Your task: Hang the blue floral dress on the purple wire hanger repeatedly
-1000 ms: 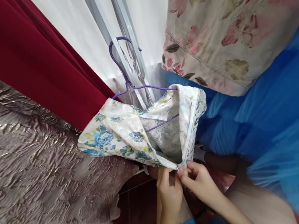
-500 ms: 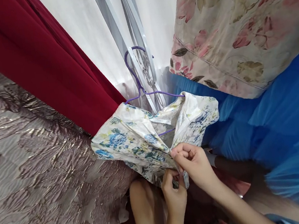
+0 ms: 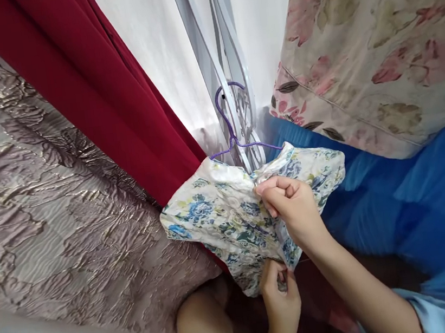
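Head view: the floral garment (image 3: 223,218) hangs on a purple hanger (image 3: 233,142). The right hand's (image 3: 294,209) fingers pinch its neckline, the left hand's (image 3: 281,296) its lower edge; uneven tugging could bunch cloth or dislodge the hanger.

Purple hanger (image 3: 234,140), with a blue-flowered white garment (image 3: 224,215) on it.

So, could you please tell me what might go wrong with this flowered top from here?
The right hand pinches the flowered top near the neckline and the left hand holds its bottom edge, so a hard pull between them might strain it. Its shoulders hang on a thin purple hanger, so a tug could slide one off. The red cloth hangs close behind one sleeve and might get in the way.
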The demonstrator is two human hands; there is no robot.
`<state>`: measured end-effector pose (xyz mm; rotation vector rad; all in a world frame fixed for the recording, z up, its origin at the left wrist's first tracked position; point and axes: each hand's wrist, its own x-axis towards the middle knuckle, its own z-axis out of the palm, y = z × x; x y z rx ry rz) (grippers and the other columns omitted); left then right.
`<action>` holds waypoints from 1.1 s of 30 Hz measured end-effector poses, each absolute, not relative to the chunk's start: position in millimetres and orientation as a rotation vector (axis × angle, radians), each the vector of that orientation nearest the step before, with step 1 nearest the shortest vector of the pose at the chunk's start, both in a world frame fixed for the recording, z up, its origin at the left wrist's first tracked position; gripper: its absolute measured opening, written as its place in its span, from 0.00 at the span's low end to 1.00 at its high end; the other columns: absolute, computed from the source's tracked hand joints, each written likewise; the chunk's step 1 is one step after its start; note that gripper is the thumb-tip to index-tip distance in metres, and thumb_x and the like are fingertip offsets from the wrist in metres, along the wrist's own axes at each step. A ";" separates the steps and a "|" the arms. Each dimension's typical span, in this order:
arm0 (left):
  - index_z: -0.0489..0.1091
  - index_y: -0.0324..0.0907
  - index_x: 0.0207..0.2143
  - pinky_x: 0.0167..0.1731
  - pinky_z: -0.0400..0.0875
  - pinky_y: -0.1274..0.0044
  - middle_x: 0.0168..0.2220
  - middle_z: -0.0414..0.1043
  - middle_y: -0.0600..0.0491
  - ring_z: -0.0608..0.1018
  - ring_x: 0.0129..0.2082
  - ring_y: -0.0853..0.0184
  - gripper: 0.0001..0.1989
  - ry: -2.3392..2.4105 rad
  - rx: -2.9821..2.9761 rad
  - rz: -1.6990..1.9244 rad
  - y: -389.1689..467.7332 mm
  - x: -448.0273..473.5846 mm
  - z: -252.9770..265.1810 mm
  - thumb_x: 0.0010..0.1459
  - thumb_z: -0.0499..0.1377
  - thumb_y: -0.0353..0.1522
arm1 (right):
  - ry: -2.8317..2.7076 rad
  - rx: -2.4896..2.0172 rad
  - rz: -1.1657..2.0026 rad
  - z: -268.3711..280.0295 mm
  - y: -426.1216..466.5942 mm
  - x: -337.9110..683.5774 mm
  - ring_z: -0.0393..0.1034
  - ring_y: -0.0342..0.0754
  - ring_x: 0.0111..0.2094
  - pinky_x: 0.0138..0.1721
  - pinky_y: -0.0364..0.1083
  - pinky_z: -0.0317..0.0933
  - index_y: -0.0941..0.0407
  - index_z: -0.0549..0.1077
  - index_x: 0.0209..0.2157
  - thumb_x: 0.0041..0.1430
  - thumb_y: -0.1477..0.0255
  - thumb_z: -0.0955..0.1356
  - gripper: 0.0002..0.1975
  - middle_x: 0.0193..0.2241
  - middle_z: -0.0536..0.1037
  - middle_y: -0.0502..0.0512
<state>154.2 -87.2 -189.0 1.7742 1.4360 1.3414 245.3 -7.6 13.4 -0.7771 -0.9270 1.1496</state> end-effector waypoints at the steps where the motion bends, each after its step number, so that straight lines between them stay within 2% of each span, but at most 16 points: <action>1: 0.60 0.42 0.28 0.28 0.61 0.80 0.26 0.61 0.57 0.66 0.26 0.70 0.09 1.435 1.772 1.355 -89.0 155.8 -188.8 0.60 0.55 0.24 | -0.935 -0.781 1.149 15.7 -8.4 245.6 0.54 0.36 0.15 0.20 0.39 0.49 0.59 0.76 0.26 0.56 0.73 0.71 0.06 0.11 0.67 0.43; 7: 0.63 0.42 0.27 0.27 0.63 0.79 0.25 0.65 0.56 0.69 0.25 0.69 0.09 1.459 1.754 1.399 -95.8 160.7 -187.8 0.60 0.56 0.26 | -0.982 -0.789 1.125 31.9 -10.5 246.6 0.52 0.37 0.14 0.18 0.40 0.46 0.58 0.76 0.26 0.55 0.71 0.71 0.06 0.11 0.67 0.43; 17: 0.65 0.42 0.26 0.29 0.66 0.78 0.26 0.68 0.54 0.73 0.27 0.66 0.07 1.490 1.694 1.383 -83.0 152.9 -200.6 0.57 0.58 0.26 | -0.993 -0.780 1.077 38.9 -0.7 242.6 0.55 0.38 0.14 0.18 0.40 0.49 0.58 0.76 0.26 0.54 0.69 0.71 0.07 0.11 0.67 0.43; 21: 0.67 0.41 0.27 0.28 0.67 0.78 0.25 0.69 0.54 0.72 0.25 0.67 0.08 1.452 1.657 1.286 -71.4 149.6 -188.9 0.59 0.60 0.30 | -1.003 -0.750 1.065 38.6 0.7 243.1 0.54 0.38 0.15 0.18 0.41 0.49 0.58 0.76 0.27 0.56 0.68 0.71 0.08 0.12 0.66 0.43; 24: 0.70 0.41 0.31 0.31 0.69 0.77 0.28 0.72 0.54 0.73 0.27 0.67 0.07 1.382 1.676 1.234 -62.7 140.6 -150.5 0.58 0.64 0.34 | -1.025 -0.746 1.044 40.6 -3.0 247.7 0.53 0.38 0.15 0.18 0.40 0.48 0.57 0.76 0.30 0.57 0.67 0.71 0.08 0.12 0.66 0.42; 27: 0.72 0.42 0.36 0.36 0.70 0.77 0.30 0.72 0.55 0.73 0.29 0.68 0.08 1.352 1.770 1.482 -53.0 129.9 -87.8 0.56 0.66 0.34 | -1.054 -0.755 1.050 43.2 -8.9 253.1 0.54 0.38 0.15 0.18 0.40 0.49 0.58 0.77 0.30 0.57 0.66 0.72 0.08 0.12 0.66 0.42; 30: 0.72 0.44 0.48 0.39 0.72 0.75 0.35 0.74 0.53 0.77 0.34 0.67 0.11 1.204 1.856 1.784 -36.0 123.5 -18.7 0.63 0.61 0.32 | -1.074 -0.778 1.076 46.2 -14.1 257.3 0.55 0.38 0.16 0.19 0.40 0.51 0.58 0.77 0.30 0.56 0.66 0.72 0.09 0.13 0.66 0.43; 32: 0.67 0.44 0.57 0.36 0.72 0.76 0.32 0.73 0.54 0.77 0.33 0.67 0.17 1.123 1.918 1.749 -20.6 121.7 19.3 0.66 0.57 0.33 | -1.091 -0.776 1.076 46.9 -15.3 259.1 0.55 0.38 0.16 0.18 0.39 0.51 0.58 0.76 0.30 0.57 0.66 0.72 0.09 0.13 0.66 0.43; 33: 0.68 0.44 0.57 0.35 0.72 0.76 0.32 0.73 0.54 0.77 0.33 0.68 0.17 1.103 1.952 1.678 -12.8 121.1 34.0 0.67 0.57 0.34 | -1.102 -0.767 1.070 46.5 -14.8 259.6 0.55 0.38 0.16 0.18 0.39 0.50 0.58 0.76 0.30 0.57 0.65 0.72 0.10 0.13 0.66 0.43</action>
